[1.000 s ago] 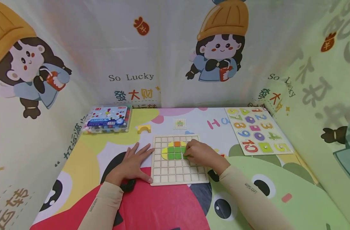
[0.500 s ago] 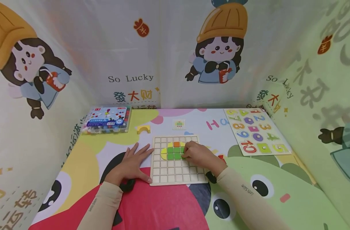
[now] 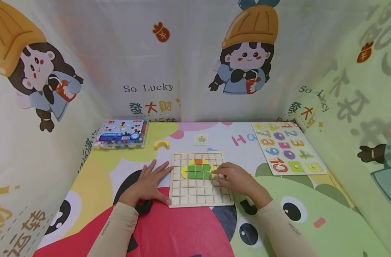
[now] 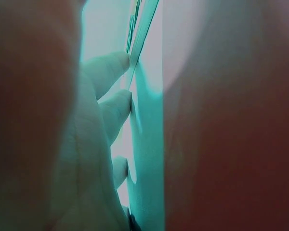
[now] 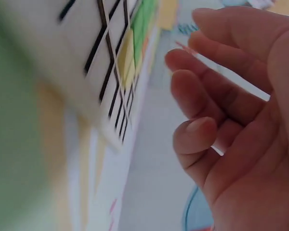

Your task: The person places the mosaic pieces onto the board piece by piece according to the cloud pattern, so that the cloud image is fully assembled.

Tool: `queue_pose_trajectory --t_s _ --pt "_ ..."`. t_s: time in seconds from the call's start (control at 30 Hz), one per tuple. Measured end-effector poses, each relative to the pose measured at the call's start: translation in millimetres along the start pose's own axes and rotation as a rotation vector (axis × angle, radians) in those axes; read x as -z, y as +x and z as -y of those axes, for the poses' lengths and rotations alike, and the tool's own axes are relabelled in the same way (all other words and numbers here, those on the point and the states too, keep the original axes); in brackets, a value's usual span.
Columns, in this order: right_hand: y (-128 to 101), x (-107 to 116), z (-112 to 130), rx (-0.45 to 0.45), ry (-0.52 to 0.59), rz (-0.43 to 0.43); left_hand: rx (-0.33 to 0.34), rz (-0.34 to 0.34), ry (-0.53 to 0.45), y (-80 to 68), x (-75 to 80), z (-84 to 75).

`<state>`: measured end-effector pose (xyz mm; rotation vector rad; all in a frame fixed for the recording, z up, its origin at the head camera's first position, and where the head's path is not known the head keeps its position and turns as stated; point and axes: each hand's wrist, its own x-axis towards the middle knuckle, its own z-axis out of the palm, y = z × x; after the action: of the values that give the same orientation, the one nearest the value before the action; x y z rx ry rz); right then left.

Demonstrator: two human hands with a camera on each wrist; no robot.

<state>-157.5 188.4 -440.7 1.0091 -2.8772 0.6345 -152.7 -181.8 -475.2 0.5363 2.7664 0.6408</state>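
- Square pale wooden grid board (image 3: 200,180) lying flat on the cartoon-printed table cover (image 3: 189,232), near the front edge between both hands; edges squared to the person, no long axis to speak of, top row pointing toward the back wall
- Partly filled with green, yellow and orange tiles (image 3: 198,169) in the upper middle rows; lower rows bare
- Left hand (image 3: 148,184) resting flat beside the board's left edge, fingers straight and spread, tips touching the frame; judged to be steadying it
- Right hand (image 3: 237,180) lying over the board's right side, fingers loosely curled and slightly apart in the right wrist view (image 5: 216,96); nothing seen held; fingertips just beside the yellow tile at the right end of the pattern
- Judged step: seating or nudging a tile at the pattern's right end; next move calls for a light press to level it, with the left hand holding the frame from sliding
- Small pattern card (image 3: 201,139) lying beyond the board; yellow arch block (image 3: 161,144) and clear plastic box of beads (image 3: 123,134) to the back left; number puzzle board (image 3: 286,148) well apart on the right
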Motion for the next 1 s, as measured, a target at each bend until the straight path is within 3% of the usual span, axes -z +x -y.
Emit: queue_pose_trajectory --t_s 0.2,0.37,0.57,0.7,0.83,1.0 --pt "-34 8 -28 -0.062 0.078 -0.186 0.004 -0.006 0.014 1.7 0.7 -1.9" --pt "-50 14 -50 -0.084 0.099 -0.256 0.01 -0.003 0.038 2.5 -0.9 0.6" --pt "-60 19 -66 -0.212 0.046 -0.219 0.01 -0.007 0.043 2.5 0.2 -1.0" --pt "-61 15 -73 -0.313 0.01 -0.145 0.009 -0.008 0.039 1.6 0.3 -3.2" --pt "-60 10 -76 -0.359 -0.013 -0.112 0.011 -0.005 0.028 1.0 -1.3 -4.7" --pt "-60 3 -75 -0.378 -0.031 -0.133 0.015 -0.001 0.025 0.9 -4.5 -5.4"
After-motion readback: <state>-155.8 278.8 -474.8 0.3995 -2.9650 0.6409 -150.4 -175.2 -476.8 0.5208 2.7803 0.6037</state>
